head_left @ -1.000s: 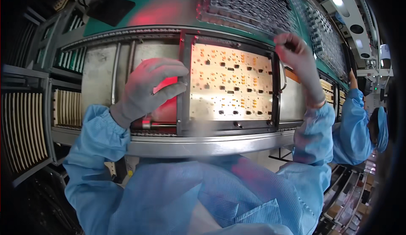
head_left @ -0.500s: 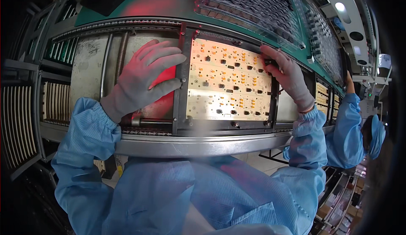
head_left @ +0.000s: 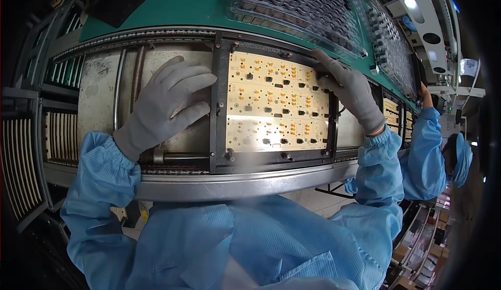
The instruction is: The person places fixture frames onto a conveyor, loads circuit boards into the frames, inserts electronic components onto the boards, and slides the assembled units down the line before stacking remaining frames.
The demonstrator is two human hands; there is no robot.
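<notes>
A cream circuit board panel (head_left: pixel 255 112) with rows of small black and orange parts lies in a black carrier frame (head_left: pixel 220 97) on the conveyor rails. My left hand (head_left: pixel 166 102), in a grey glove, is spread with its fingertips near the carrier's left bar, holding nothing. Whether those fingertips touch the bar I cannot tell. At the carrier's upper right corner is my right hand (head_left: pixel 352 89), also gloved, with index finger stretched out and thumb apart. Something dark shows between that thumb and finger; it may be part of the carrier.
Clear plastic trays (head_left: pixel 297 13) of dark parts stand on the green mat (head_left: pixel 172 5) beyond the rails. A metal rail (head_left: pixel 245 182) runs along the near side. Racks of boards (head_left: pixel 23 159) stand at left. A co-worker's blue sleeve (head_left: pixel 425 154) is at right, beside further boards (head_left: pixel 390 111).
The red glow over the mat, left hand and conveyor has gone. The view has shifted a little; both hands keep nearly the same places by the carrier.
</notes>
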